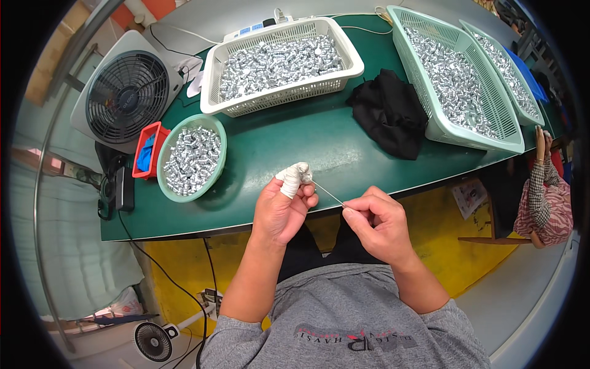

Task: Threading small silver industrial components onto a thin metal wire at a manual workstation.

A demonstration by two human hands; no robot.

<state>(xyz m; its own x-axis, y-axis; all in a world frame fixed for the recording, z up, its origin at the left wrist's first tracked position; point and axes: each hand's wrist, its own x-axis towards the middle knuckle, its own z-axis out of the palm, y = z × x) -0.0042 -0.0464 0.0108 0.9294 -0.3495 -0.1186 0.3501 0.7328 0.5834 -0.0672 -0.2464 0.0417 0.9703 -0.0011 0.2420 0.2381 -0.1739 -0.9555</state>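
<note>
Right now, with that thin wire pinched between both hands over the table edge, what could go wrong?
The thin wire spans from the left hand, whose taped fingers hint at guarding against pricks, to the bare right hand; its tip might jab the unprotected fingers. Held past the green table edge, a dropped wire would likely fall into the lap or onto the floor.

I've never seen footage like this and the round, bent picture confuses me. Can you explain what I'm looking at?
A camera on a person's head looks down at their own bare hands; its wide lens bends the edges. The left hand, one finger wrapped in white tape, and the right hand pinch a thin wire between them. On the green table lie a white basket, a round basket and two long green baskets of small silver parts, plus a black cloth. A fan stands at left.
</note>
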